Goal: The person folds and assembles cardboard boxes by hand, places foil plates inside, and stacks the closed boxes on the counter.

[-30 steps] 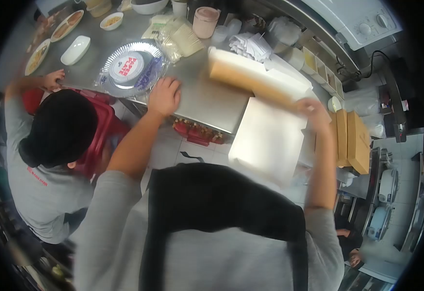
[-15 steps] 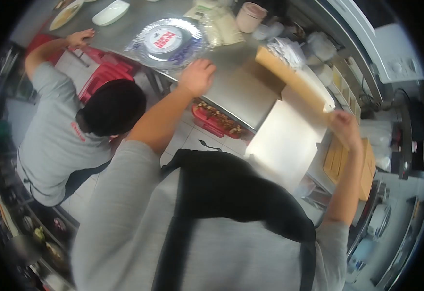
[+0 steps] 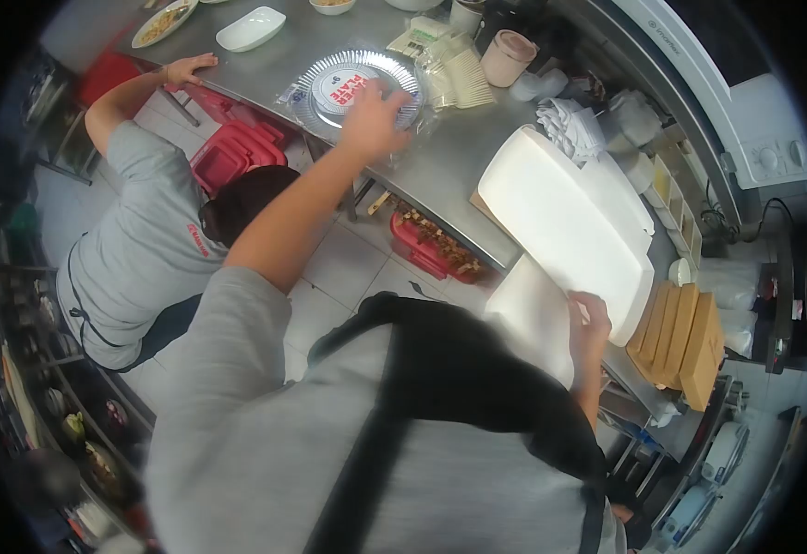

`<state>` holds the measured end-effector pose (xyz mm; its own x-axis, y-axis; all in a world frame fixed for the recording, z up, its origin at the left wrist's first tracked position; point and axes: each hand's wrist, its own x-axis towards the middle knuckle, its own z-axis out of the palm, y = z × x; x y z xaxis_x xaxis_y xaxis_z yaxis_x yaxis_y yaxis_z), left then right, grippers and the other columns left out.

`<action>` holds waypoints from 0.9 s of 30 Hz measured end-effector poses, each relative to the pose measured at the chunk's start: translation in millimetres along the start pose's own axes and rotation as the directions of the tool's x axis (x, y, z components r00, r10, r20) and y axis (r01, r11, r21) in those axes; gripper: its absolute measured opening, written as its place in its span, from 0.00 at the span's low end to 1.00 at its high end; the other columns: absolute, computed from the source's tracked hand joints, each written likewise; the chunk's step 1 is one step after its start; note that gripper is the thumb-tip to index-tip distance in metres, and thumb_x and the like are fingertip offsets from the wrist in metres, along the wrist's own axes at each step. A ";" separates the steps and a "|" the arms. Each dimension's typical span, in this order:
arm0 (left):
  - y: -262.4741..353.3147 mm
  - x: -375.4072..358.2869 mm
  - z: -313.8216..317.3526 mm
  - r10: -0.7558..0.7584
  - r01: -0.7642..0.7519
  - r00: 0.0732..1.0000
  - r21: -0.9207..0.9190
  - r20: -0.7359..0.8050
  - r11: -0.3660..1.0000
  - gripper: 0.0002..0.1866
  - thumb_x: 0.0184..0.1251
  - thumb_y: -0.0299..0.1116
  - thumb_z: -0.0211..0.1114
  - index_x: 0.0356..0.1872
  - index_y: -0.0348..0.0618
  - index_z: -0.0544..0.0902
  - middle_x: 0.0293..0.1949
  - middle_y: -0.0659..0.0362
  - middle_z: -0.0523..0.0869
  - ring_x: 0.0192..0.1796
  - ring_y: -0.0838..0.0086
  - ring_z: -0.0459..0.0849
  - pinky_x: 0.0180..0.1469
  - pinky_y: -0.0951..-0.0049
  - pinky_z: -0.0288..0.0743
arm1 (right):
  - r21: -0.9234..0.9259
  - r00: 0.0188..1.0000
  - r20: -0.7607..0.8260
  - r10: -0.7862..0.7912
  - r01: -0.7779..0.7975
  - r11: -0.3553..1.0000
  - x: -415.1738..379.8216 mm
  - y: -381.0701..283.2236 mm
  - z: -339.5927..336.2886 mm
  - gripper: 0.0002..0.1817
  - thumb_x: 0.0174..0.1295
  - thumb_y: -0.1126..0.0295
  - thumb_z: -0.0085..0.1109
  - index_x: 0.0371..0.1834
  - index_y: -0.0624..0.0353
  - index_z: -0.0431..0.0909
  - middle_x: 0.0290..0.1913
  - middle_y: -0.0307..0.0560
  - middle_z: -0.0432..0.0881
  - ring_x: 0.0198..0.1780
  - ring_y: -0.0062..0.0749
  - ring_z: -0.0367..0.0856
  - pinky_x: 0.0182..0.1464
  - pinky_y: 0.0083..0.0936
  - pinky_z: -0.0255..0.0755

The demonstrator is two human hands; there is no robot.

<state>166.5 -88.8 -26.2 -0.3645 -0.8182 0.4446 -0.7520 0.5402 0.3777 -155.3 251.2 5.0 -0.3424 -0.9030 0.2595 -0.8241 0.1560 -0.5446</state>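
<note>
A plastic-wrapped pack of silver paper plates with a red-lettered label lies on the steel counter. Over its right side reaches my left hand, fingers spread and bent down at the label and rim. An unfolded cardboard box, white inside and brown outside, lies spread at the counter's edge on my right. Its lower panel hangs toward my body. At the fold between the panels, my right hand has its fingers curled round the cardboard edge.
On the left a co-worker bends down, one hand on the counter edge. Red bins stand below. Brown folded boxes stand at right. Behind the plates are a pink cup, bagged items and a white dish.
The box has swung open, its white inside now facing up. My right hand has moved down and left to its fold. My left hand has come from the counter edge onto the plates.
</note>
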 end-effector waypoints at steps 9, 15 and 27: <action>-6.8 1.7 20.9 -0.177 0.161 0.946 0.084 0.271 0.983 0.17 0.50 0.38 0.71 0.43 0.46 0.84 0.46 0.50 0.82 0.50 0.55 0.80 0.53 0.58 0.76 | 0.219 0.948 0.089 -0.304 0.279 0.935 58.7 -93.5 49.6 0.06 0.57 0.78 0.64 0.38 0.60 0.84 0.35 0.48 0.84 0.39 0.39 0.81 0.44 0.30 0.74; -22.7 1.7 31.2 0.057 -0.113 0.975 0.260 0.215 0.959 0.09 0.55 0.32 0.63 0.36 0.41 0.83 0.36 0.53 0.85 0.42 0.58 0.84 0.44 0.61 0.80 | 0.204 0.940 0.112 -0.322 0.295 0.933 57.2 -92.9 64.0 0.07 0.56 0.78 0.64 0.38 0.60 0.84 0.35 0.48 0.84 0.38 0.40 0.81 0.44 0.31 0.74; -25.3 -17.0 -26.8 -0.045 0.054 0.993 -0.077 0.111 0.996 0.03 0.47 0.28 0.67 0.25 0.46 0.82 0.38 0.58 0.82 0.45 0.59 0.79 0.45 0.61 0.73 | 0.177 0.978 0.093 -0.185 0.167 0.970 30.9 -61.4 66.1 0.06 0.56 0.77 0.65 0.37 0.59 0.85 0.35 0.49 0.85 0.40 0.42 0.82 0.46 0.32 0.74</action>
<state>206.4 -83.2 -21.6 -0.3888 -0.8588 0.3338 -0.7264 0.5085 0.4623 -85.5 187.3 -6.2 -0.1400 -0.9497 0.2803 -0.7763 -0.0704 -0.6264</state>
